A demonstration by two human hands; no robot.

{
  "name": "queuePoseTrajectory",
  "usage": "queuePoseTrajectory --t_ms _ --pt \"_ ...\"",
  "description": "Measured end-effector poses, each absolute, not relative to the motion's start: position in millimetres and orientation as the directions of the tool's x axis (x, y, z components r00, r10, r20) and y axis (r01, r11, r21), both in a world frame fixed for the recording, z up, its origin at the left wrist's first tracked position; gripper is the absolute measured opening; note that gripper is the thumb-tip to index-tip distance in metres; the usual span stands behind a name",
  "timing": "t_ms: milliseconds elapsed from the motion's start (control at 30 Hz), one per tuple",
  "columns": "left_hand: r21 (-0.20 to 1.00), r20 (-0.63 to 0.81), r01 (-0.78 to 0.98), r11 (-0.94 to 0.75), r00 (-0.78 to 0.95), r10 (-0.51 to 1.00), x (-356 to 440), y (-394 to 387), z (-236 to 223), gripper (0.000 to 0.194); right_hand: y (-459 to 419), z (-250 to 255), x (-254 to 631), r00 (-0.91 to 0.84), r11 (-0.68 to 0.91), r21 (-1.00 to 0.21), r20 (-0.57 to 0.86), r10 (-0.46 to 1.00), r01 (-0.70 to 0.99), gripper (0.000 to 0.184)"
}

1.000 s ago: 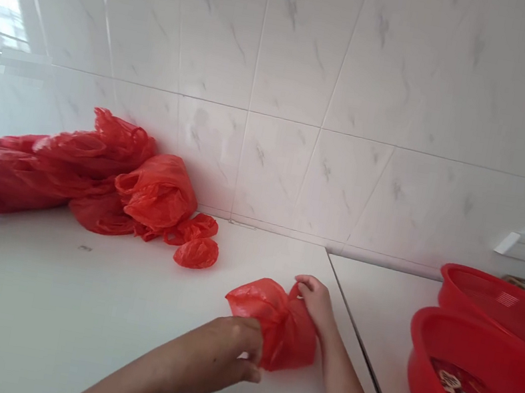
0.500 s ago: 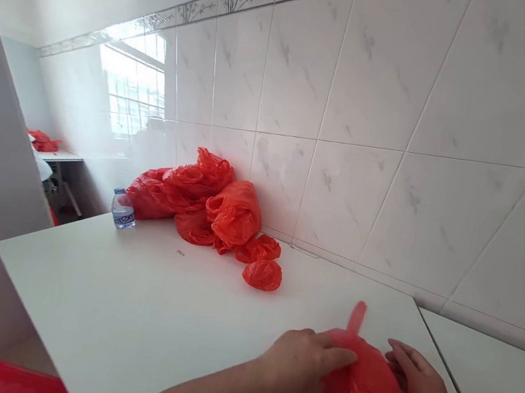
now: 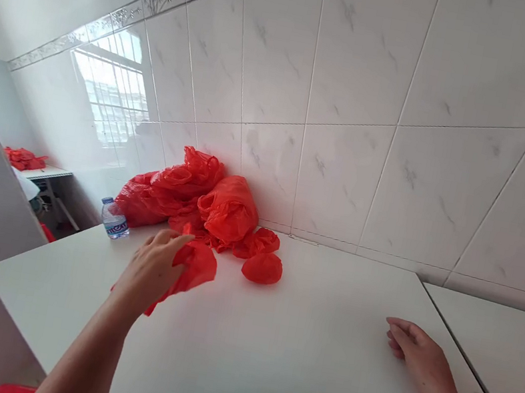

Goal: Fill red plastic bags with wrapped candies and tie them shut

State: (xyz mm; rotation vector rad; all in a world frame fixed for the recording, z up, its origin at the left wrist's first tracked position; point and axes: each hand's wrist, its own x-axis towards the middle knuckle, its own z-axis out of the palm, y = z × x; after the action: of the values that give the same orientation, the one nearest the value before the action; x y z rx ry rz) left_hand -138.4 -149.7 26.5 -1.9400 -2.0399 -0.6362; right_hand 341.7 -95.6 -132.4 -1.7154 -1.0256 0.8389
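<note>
My left hand (image 3: 151, 270) reaches out over the white table (image 3: 265, 353) with its fingers closed round a crumpled red plastic bag (image 3: 193, 269). The bag hangs just in front of a pile of red plastic bags (image 3: 191, 197) heaped against the tiled wall. A small balled red bag (image 3: 262, 268) lies apart at the pile's right end. My right hand (image 3: 415, 352) rests on the table at the right, fingers loosely curled, with nothing in it.
A small water bottle (image 3: 113, 219) stands at the pile's left, near the table's far-left edge. A seam (image 3: 460, 367) separates this table from a second white surface at right. More red bags (image 3: 22, 158) lie on a distant table at left.
My left hand has carried the red bag from in front of me leftward and away, up to the pile. My right hand has let go of the bag and stays on the table.
</note>
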Motion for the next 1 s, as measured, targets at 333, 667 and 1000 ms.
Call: queuePoseTrajectory --t_ms 333,667,1000 --pt "0.596 0.148 0.784 -0.173 0.104 0.983 -46 -40 -31 0.097 -98 -128 337 0.401 -0.155 -0.942 -0.024 0.916 0.297 0.040" --pt "0.670 0.170 0.713 -0.205 0.122 0.978 75 -34 -107 0.074 -105 -123 264 0.107 0.210 -0.597 0.451 0.886 0.774 0.066" --pt "0.635 0.280 0.738 -0.229 0.057 0.958 78 -49 -114 0.057 -100 -120 259 0.205 0.098 -0.821 0.253 0.946 0.562 0.015"
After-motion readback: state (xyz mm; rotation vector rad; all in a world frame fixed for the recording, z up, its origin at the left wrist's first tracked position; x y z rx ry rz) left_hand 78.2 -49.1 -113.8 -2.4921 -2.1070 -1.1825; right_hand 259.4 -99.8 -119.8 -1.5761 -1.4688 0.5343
